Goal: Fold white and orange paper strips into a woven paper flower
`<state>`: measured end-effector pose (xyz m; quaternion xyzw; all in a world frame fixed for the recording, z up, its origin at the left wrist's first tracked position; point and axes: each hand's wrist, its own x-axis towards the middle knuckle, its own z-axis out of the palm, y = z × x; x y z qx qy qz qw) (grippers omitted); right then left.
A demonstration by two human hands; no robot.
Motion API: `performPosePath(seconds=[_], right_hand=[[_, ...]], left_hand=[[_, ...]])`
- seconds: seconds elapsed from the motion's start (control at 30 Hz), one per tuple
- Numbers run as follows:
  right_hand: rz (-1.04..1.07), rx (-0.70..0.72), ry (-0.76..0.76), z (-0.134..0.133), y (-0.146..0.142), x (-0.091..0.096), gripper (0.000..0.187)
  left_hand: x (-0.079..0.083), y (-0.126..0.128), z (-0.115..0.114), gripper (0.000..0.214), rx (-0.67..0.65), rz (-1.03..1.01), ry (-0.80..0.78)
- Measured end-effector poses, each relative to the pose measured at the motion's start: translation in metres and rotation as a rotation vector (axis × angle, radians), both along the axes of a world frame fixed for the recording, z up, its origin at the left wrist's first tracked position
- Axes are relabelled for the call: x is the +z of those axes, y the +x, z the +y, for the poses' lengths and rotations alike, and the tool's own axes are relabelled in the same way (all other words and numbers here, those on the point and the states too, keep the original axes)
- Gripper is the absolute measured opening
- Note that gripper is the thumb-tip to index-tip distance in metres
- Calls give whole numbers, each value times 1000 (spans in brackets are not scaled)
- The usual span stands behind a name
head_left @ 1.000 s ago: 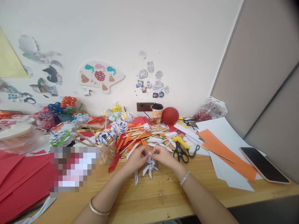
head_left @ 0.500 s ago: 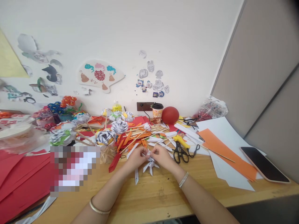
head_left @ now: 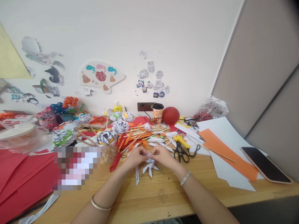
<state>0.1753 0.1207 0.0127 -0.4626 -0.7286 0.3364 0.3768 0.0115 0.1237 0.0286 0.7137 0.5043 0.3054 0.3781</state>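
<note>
A white folded-paper flower (head_left: pixel 150 167) with pointed petals spreads out just above the wooden table (head_left: pixel 149 199). My left hand (head_left: pixel 137 157) pinches its upper part from the left, fingers closed. From the right, my right hand (head_left: pixel 162 156) pinches the same part between thumb and fingers. The fingertips nearly meet and cover the flower's centre. Beneath my left hand lies a folded white paper strip (head_left: pixel 137 175). Beyond both hands are loose white and orange folded strips (head_left: pixel 146 135) mixed with thin wooden sticks.
Scissors (head_left: pixel 182 149) with a yellow part lie right of my hands. Finished paper roses (head_left: pixel 106 137) stand at the left. Behind are a lidded cup (head_left: pixel 158 114) and a red balloon (head_left: pixel 171 115). Orange sheets (head_left: pixel 229 155) and a phone (head_left: pixel 265 165) lie right; red paper (head_left: pixel 25 180) lies left.
The view has shifted slightly. Both hands stay at the flower with their fingers closed; its petals have turned or tilted a little.
</note>
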Motion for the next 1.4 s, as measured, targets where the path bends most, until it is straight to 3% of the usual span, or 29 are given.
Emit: performPosePath(seconds=[0.2, 0.37, 0.5, 0.67, 0.9, 1.03, 1.1, 1.27, 1.4], right_hand=[[-89, -81, 154, -5, -4, 10, 11], [-102, -128, 119, -4, -4, 8, 13], [-15, -13, 3, -1, 3, 8, 7], [94, 179, -87, 0, 10, 9, 20], [85, 78, -96, 2, 4, -2, 9], [56, 30, -46, 0, 3, 0, 6], [71, 22, -29, -1, 4, 4, 7], [62, 4, 25, -2, 1, 11, 15], [54, 13, 9, -8, -3, 14, 13]], left_hand=[[1, 7, -7, 14, 83, 143, 197], [-5, 7, -5, 16, 28, 71, 99], [-6, 4, -2, 17, -32, 4, 22], [0, 1, -2, 23, -139, -22, -21], [3, 8, -10, 13, -43, 142, 127], [2, 9, -10, 9, 8, 115, 193], [3, 6, -9, 14, -27, 10, 125], [3, 3, -5, 33, -111, -368, -364], [-3, 7, -3, 33, -14, -371, -358]])
